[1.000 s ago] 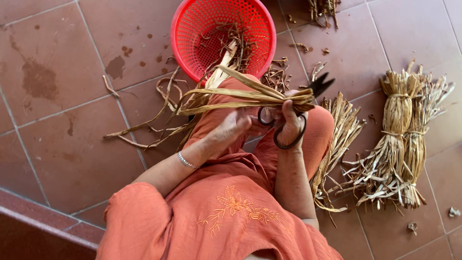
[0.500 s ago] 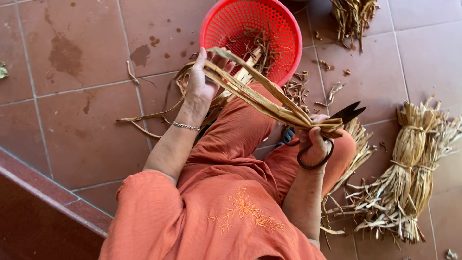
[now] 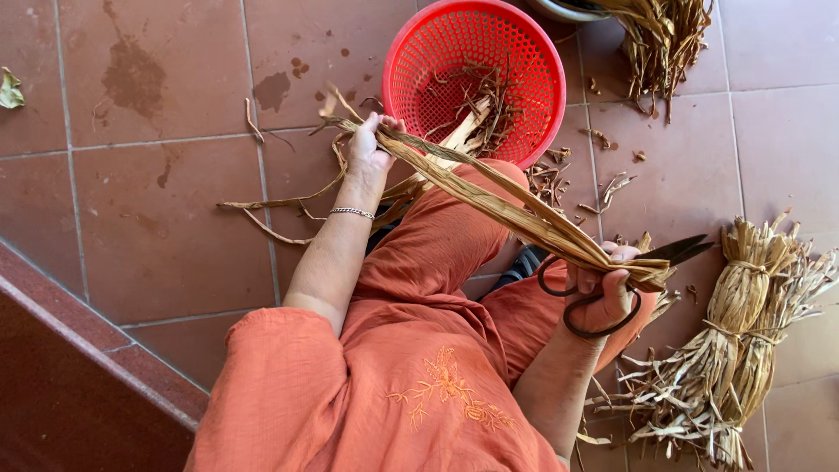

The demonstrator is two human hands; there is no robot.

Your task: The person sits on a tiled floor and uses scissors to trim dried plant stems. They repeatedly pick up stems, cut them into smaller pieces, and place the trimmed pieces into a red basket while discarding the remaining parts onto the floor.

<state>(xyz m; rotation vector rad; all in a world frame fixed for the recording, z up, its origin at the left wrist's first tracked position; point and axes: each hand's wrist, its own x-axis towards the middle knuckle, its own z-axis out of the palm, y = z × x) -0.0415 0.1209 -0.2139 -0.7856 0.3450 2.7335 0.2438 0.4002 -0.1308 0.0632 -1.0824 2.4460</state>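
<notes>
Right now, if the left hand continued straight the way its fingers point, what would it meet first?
The left hand, gripping the dried leaf strips, points up the picture. The way looks free as far as the view shows: only bare tiled floor lies ahead. The red basket sits just to its right, though depth is unclear.

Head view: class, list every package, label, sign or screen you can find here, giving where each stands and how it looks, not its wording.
None in view: no package, label, sign or screen.
Nearest to packaging: two tied bundles of dried leaves, tan, lying on the tiled floor at the right.
Red mesh basket, round, plastic, unmarked, at the top centre.
</notes>
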